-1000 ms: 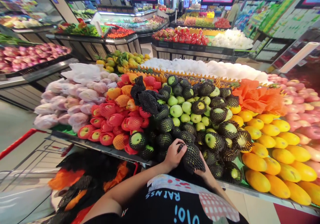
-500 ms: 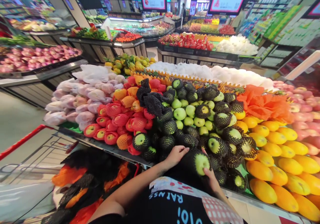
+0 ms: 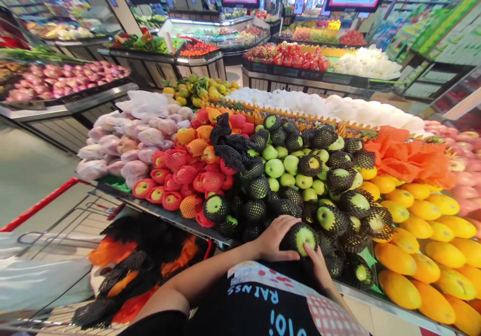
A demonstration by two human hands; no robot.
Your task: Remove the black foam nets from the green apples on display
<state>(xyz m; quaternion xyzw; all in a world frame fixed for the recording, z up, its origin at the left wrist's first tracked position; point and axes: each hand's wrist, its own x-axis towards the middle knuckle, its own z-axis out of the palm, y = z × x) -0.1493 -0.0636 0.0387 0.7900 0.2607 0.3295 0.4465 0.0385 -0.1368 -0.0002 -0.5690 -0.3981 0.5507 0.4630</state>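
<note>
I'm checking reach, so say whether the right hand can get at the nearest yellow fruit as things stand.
Likely yes, if the right hand leaves the netted green apple to the left hand: only other netted apples lie on the way to the yellow fruit; the space above looks free.

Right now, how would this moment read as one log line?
Left hand: holding black-netted green apple | Right hand: thumb on its bare face | Nearby: red-netted fruit, yellow fruit
</note>
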